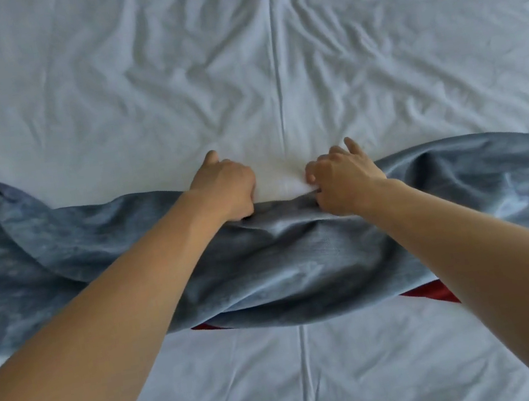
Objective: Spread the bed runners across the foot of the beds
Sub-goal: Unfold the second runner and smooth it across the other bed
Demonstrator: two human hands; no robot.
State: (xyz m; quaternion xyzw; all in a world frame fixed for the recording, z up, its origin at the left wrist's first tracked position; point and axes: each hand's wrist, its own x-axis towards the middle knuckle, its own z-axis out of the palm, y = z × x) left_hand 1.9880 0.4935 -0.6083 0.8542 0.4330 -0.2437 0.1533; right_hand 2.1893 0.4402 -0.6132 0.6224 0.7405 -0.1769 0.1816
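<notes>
Blue bed runner (283, 259) bunched across white bed (268, 61); left hand (224, 186), right hand (342, 175) grip far edge; next: pull far edge taut, flatten

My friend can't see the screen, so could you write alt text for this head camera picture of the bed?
Two bare hands, the left hand and the right hand, grip the far edge of a rumpled blue bed runner that lies across a wrinkled white sheet. A strip of red fabric shows under the runner's near edge.
</notes>
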